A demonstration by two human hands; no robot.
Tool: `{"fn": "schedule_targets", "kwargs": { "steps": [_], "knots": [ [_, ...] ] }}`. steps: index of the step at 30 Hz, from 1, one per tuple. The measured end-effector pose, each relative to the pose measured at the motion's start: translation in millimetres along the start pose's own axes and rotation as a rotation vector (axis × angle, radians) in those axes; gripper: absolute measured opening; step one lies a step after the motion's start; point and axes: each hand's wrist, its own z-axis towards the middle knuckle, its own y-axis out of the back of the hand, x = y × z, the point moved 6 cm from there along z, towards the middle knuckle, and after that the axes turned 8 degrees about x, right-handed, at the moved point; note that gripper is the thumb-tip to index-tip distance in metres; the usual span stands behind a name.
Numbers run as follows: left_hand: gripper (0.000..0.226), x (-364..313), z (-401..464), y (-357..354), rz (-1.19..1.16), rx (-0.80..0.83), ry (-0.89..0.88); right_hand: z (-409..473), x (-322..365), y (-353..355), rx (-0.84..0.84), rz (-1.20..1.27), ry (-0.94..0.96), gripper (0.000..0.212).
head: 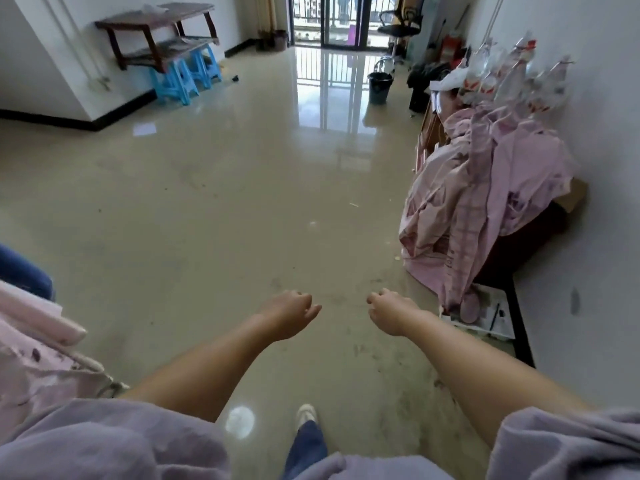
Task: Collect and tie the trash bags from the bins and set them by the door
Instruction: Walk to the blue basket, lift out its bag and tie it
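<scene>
Both hands (341, 311) hang empty, bin (380, 87) far ahead.

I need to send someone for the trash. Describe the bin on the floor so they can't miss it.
Look to the far end of the room, at the glass balcony door. On the shiny floor just before it, toward the right wall, stands a small dark bin. It stands alone, round and bucket-shaped, left of the dark clutter along the wall.

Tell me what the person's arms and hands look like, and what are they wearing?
Both forearms are bare. The left hand and right hand wear no gloves, rings or watch. Loose lilac-grey sleeves are pushed up near the elbows.
</scene>
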Motion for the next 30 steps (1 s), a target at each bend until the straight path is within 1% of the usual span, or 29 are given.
{"fn": "schedule_targets", "kwargs": {
  "steps": [6,12,18,24,26,30],
  "knots": [
    [0.046,42.2,132.5,85.7,0.020,0.050,-0.020,108.3,-4.8,93.4,-0.012,0.066,-0.002,0.040],
    [0.046,52.4,264.1,135.0,0.024,0.110,-0.059,217.3,-38.9,161.8,0.018,0.089,-0.022,0.041],
    [0.045,61.6,419.2,209.4,0.008,0.072,-0.050,354.5,-92.0,256.1,-0.002,0.089,0.011,0.040],
    [0.042,67.8,542.7,305.0,-0.033,0.002,-0.010,468.3,-137.5,361.1,0.017,0.031,0.031,0.038],
    [0.042,78.1,582.7,325.7,-0.067,0.013,0.010,505.1,-146.2,390.0,0.029,-0.007,0.033,0.036],
    [0.042,103.1,672.1,358.3,-0.093,0.049,0.021,582.7,-158.7,444.4,0.047,0.002,0.053,0.037]
  ]
}}
